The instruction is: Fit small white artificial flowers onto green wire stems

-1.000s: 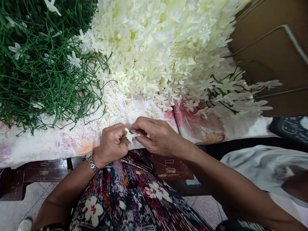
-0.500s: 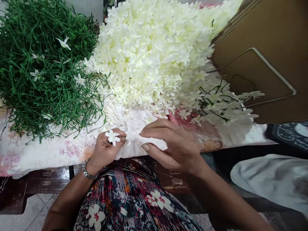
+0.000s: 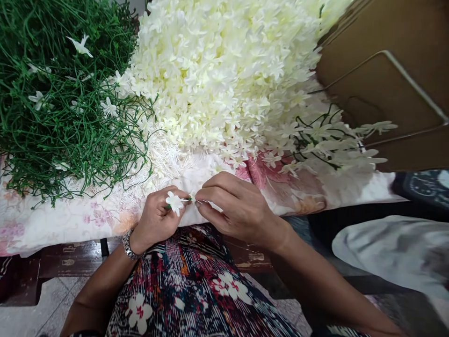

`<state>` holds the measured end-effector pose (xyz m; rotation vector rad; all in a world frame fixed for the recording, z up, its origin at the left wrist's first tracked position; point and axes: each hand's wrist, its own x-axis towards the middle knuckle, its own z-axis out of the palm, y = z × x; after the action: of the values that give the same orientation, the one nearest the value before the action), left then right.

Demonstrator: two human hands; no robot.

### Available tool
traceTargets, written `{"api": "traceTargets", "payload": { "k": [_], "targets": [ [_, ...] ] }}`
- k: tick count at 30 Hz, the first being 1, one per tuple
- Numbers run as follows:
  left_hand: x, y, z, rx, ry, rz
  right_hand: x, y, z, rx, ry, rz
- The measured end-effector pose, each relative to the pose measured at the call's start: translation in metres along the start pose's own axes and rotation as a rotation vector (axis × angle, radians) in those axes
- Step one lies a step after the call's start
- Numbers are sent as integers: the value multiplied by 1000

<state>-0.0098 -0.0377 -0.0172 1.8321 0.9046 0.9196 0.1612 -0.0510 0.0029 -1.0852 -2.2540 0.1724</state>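
My left hand [image 3: 157, 217] is closed round a small green stem with a white artificial flower [image 3: 174, 202] on it. My right hand [image 3: 236, 208] pinches a second tiny white flower piece [image 3: 191, 198] against the stem's tip, right beside the left fingers. Both hands hover at the near edge of a floral cloth [image 3: 70, 220]. Behind them lies a big heap of cream-white flower heads [image 3: 224, 70]. A tangle of green plastic stems [image 3: 59, 107] fills the left, with a few white flowers on it.
Finished stems with white flowers [image 3: 326, 145] lie at the right of the heap. A brown cardboard sheet with a metal wire frame [image 3: 386, 79] stands at the far right. A dark wooden bench edge [image 3: 66, 262] shows under the cloth. My patterned skirt [image 3: 196, 290] covers my lap.
My right hand opened and reached toward the pile, then came back closed with a small flower piece to the stem in my left hand. The view shifted slightly.
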Motion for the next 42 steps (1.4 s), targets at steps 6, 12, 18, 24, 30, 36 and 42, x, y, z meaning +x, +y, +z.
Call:
{"api": "traceTargets", "payload": {
  "k": [6, 12, 18, 24, 30, 36, 42],
  "targets": [
    [0, -3, 4, 15, 10, 24, -1, 3, 5, 5, -9, -13],
    [0, -4, 4, 58, -58, -26, -2, 6, 8, 78, -64, 2],
    [-1, -5, 5, 95, -91, -37, -4, 9, 9, 71, -121, -9],
    [0, -6, 6, 104, -99, -52, -4, 9, 9, 67, -162, -29],
    [1, -4, 6, 120, -102, -90, -4, 9, 8, 74, -173, -44],
    [4, 7, 1, 95, -88, -133, -5, 12, 4, 169, -95, 99],
    [6, 12, -2, 78, -85, -179, -5, 12, -10, 195, -60, 185]
  ]
}}
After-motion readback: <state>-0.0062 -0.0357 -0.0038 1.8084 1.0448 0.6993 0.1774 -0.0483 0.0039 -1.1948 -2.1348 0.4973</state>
